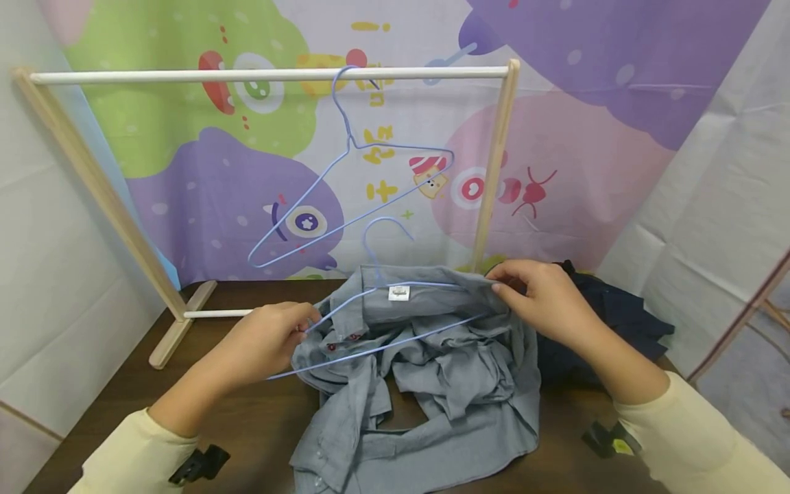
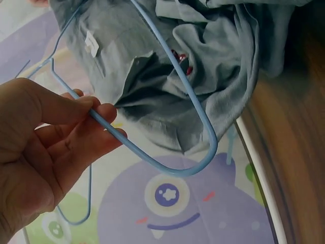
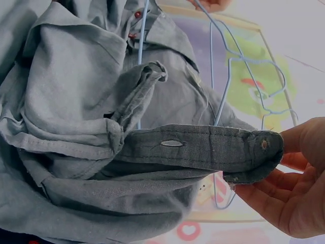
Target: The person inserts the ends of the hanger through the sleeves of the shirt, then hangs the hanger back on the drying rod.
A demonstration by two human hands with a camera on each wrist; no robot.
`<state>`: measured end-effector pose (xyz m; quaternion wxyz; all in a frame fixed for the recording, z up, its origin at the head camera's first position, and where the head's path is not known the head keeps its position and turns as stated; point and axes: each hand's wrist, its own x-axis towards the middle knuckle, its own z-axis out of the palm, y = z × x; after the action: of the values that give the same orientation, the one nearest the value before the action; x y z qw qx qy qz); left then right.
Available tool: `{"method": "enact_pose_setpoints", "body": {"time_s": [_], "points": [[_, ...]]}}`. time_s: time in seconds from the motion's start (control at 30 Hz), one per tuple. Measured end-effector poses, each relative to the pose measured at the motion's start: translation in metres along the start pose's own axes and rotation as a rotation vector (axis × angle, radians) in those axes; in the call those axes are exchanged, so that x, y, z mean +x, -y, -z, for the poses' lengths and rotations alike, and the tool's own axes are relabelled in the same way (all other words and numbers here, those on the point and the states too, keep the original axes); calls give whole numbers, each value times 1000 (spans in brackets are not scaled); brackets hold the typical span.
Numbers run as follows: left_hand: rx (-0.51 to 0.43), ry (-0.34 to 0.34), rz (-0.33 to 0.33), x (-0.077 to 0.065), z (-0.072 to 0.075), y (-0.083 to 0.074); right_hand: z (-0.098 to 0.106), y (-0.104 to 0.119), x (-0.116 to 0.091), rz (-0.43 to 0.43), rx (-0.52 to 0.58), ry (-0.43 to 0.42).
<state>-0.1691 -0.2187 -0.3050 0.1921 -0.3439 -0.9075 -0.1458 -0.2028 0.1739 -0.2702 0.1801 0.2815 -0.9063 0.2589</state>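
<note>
A light blue wire hanger (image 1: 404, 341) lies across the collar of a grey-blue shirt (image 1: 426, 453). My left hand (image 2: 56, 137) pinches the hanger's upper wire between thumb and fingers; the rounded end near it is outside the cloth. In the head view my left hand (image 1: 265, 339) is at the shirt's left side. My right hand (image 1: 543, 295) pinches the shirt's edge near the collar; the right wrist view shows a buttonholed band (image 3: 198, 147) ending in those fingers. The hanger's other end is hidden inside the shirt. A white label (image 1: 398, 293) shows at the neck.
Behind the shirt stands a wooden rack with a white rail (image 1: 185, 76). A second blue hanger (image 1: 302, 199) hangs from it. Dark folded cloth (image 1: 611, 309) lies right of the shirt on the brown table (image 1: 247, 439). A cartoon-print backdrop (image 1: 382, 41) closes off the back.
</note>
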Motion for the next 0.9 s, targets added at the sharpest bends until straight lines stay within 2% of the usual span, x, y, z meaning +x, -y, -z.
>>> {"method": "enact_pose_setpoints", "body": {"time_s": [0.37,0.67,0.9], "points": [[15,-57,28,10,-13,-7,-2,11,1,55,4,-4],[-51,-31,55,15,-23,-14,-10,17,0,126,23,-15],[-67,-49,59,18,-29,-18,-19,24,-1,143,15,8]]}}
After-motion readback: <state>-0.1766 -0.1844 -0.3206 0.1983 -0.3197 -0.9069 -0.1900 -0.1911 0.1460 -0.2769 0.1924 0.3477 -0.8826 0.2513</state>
